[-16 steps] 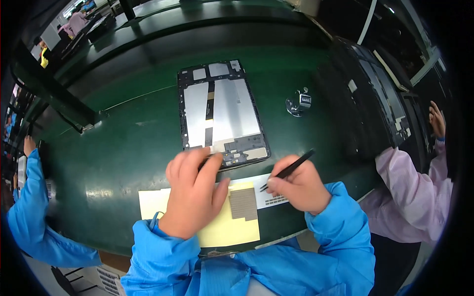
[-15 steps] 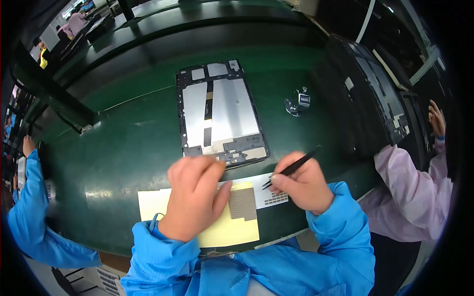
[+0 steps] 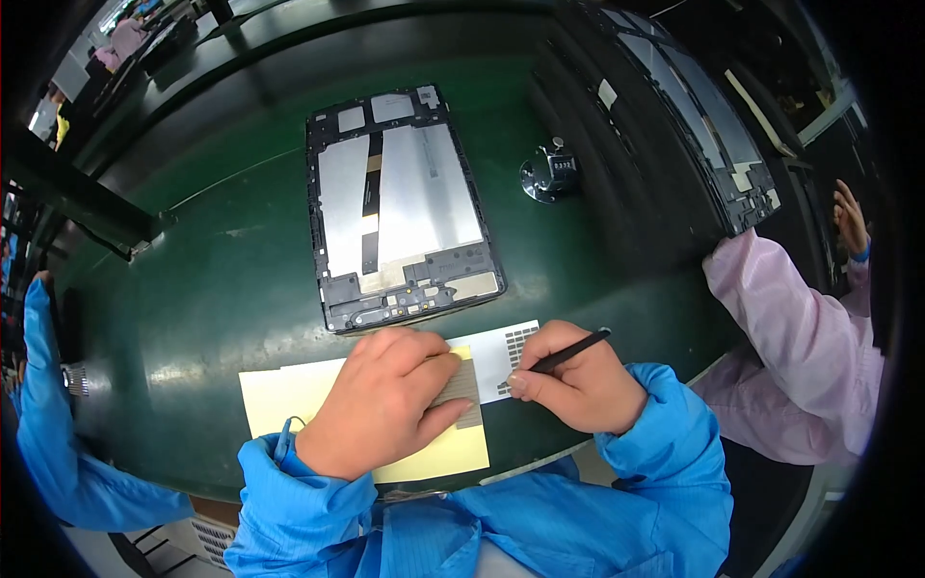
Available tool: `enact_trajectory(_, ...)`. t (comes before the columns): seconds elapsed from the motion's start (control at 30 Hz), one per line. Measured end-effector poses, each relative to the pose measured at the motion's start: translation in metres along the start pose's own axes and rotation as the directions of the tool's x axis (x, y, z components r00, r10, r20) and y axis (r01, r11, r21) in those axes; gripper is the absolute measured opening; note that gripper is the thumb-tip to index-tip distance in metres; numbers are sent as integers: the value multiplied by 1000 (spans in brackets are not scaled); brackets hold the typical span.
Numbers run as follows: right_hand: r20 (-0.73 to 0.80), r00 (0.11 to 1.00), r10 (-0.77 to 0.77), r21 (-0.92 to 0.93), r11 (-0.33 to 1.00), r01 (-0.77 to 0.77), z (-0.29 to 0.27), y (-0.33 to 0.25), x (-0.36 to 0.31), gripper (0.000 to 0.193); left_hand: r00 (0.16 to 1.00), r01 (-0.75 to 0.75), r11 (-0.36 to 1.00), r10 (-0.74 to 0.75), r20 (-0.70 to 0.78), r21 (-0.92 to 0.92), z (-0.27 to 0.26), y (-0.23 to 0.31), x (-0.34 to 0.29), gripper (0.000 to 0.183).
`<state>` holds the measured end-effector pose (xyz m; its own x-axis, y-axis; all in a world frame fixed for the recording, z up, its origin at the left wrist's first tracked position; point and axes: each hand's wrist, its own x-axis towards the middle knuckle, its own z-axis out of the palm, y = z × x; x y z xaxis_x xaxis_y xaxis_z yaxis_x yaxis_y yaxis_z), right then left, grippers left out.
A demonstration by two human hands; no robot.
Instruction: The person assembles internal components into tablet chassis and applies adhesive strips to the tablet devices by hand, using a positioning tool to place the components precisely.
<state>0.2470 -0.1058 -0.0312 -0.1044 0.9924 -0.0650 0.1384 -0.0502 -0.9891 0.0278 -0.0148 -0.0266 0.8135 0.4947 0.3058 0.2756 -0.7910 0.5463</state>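
Right hand (image 3: 583, 385) grips tweezers (image 3: 572, 351); left hand (image 3: 385, 400) over grey sheet (image 3: 467, 383), grip unclear; tablet (image 3: 416, 197) beyond both.

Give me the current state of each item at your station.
Opened tablet: flat, internals exposed
Black tweezers: gripped in right hand
White sticker sheet: flat, bearing dark rectangles
Grey-brown striped sheet: partly covered by left hand
Yellow sheet: flat, partly covered
Tally counter: set down, not held
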Motion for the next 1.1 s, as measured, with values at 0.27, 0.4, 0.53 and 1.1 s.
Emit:
enact_trajectory(0.27,8,1000,-31,-51,998,31,0,-1,-2,11,999,-20,1000,21,-31,21,2,-1,-3,36)
enact_trajectory(0.4,-96,995,35,149,989,-20,4,-1,-5,12,998,-49,999,49,-37,14,2,-5,-5,35)
enact_trajectory(0.53,-70,996,64,168,984,-51,2,3,-5,13,994,-92,996,91,-53,-20,4,-11,-10,35)
enact_trajectory(1.1,-21,998,-51,-177,983,46,1,4,-7,10,1000,-15,1000,15,9,-13,1,-4,-7,37)
